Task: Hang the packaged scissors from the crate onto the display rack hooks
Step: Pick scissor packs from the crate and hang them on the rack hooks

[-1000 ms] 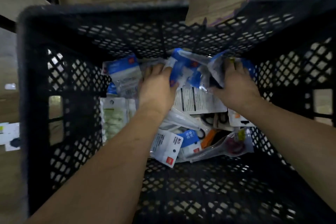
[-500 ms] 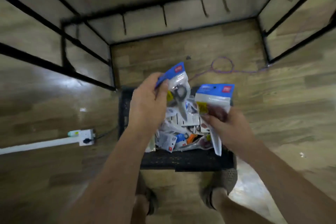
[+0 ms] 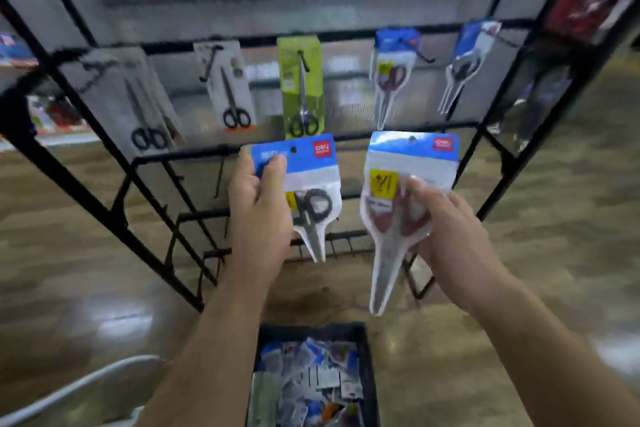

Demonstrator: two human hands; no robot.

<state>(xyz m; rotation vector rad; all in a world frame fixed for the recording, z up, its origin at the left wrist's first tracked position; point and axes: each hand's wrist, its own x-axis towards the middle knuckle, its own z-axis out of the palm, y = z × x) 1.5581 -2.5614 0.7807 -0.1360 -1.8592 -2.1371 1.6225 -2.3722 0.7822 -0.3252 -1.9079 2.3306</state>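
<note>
Two scissor packs held up before the display rack (image 3: 86, 201) — one in each hand.

The left hand (image 3: 259, 218) grips a blue-topped pack of black-handled scissors (image 3: 311, 180), thumb curled over its header card; the right hand (image 3: 457, 243) holds a longer pack of red-handled scissors (image 3: 394, 218) from its right side, fingers (image 3: 422, 194) wrapped onto the front. Both packs point down, apart from each other, in front of the rack's lower bars — neither on a hook. Other packs hang along the upper row, a green pack (image 3: 301, 80) among them. The crate (image 3: 369, 350) of more packs sits on the wooden floor (image 3: 554, 253) below.
</note>
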